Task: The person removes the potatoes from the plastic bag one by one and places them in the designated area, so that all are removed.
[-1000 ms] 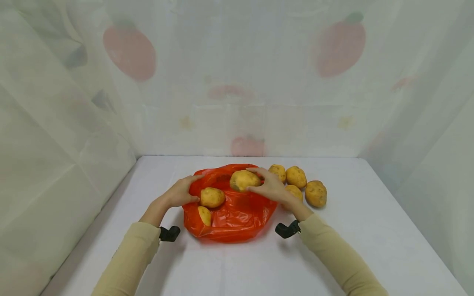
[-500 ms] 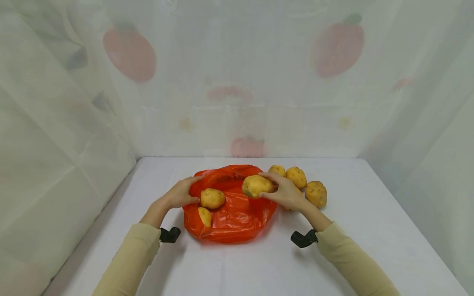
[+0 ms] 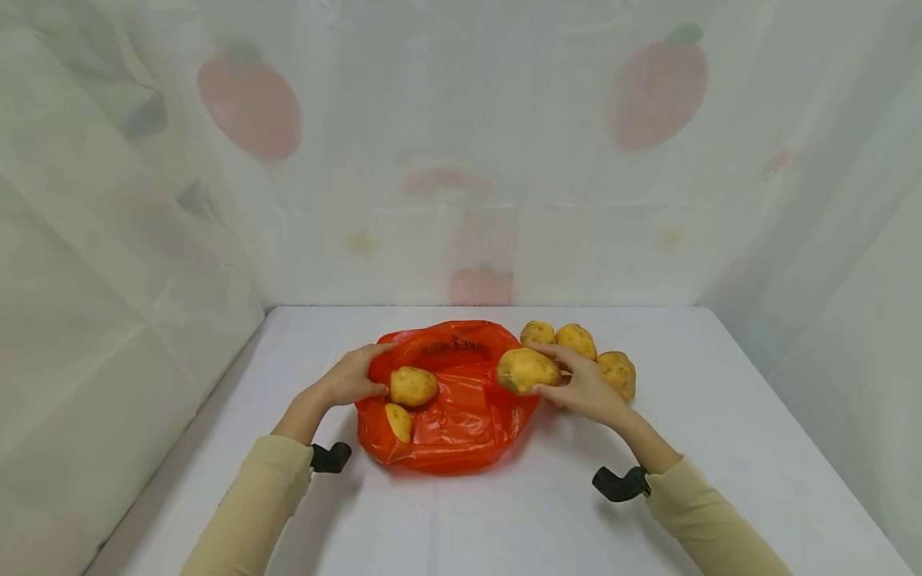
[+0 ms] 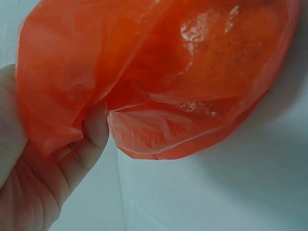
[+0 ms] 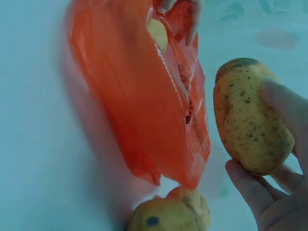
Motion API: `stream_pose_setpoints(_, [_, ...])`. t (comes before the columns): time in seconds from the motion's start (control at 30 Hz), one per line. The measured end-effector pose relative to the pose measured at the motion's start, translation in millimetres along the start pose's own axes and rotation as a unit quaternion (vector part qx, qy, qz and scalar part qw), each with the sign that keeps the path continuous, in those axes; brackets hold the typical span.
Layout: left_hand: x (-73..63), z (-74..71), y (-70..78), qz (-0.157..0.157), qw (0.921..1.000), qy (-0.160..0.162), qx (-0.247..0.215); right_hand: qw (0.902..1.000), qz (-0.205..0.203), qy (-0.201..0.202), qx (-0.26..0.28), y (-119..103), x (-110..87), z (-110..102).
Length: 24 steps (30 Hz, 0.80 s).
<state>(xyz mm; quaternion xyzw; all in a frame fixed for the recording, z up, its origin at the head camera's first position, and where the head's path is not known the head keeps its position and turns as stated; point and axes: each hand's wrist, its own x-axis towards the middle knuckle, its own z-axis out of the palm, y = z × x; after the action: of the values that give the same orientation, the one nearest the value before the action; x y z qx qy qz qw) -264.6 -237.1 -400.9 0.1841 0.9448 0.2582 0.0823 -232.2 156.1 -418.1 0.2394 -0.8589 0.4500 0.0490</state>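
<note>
A red plastic bag (image 3: 454, 452) lies on the table with its mouth spread. My left hand (image 3: 351, 376) grips the bag's left edge; in the left wrist view its thumb and fingers (image 4: 79, 161) pinch the film. One potato (image 3: 414, 387) sits inside near that hand, and a second potato (image 3: 398, 422) shows just below it. At the bag's right rim, my right hand (image 3: 585, 392) holds a potato (image 3: 528, 371) above the table. The right wrist view shows this potato (image 5: 250, 118) between thumb and fingers, apart from the bag.
Several loose potatoes lie right of the bag: one at the back (image 3: 537, 333), one beside it (image 3: 576, 342) and one farther right (image 3: 618, 376). The right hand partly covers this group. White sheeting (image 3: 461, 240) hangs behind the table (image 3: 461, 528).
My right hand has carried its potato rightward, from over the bag's opening to the bag's right rim. The left hand has stayed at the left edge, and the bag has hardly shifted.
</note>
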Motion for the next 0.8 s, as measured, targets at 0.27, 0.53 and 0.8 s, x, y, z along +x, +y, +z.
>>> stream_pose_setpoints(0.27, [-0.4,-0.6,0.8,0.004,1.0,0.001,0.002,0.9998,0.015,0.01,-0.006,8.4,-21.2,-12.1])
stream_pose_setpoints(0.53, [-1.5,-0.1,0.3,0.002,1.0,0.0,0.002,0.9996,0.021,0.016,-0.009,15.3,-43.9,-18.9])
stream_pose_setpoints(0.8, [-0.7,-1.9,1.7,0.003,1.0,0.0,0.007,0.9991,0.035,0.0,0.024,20.5,-57.9,-13.6])
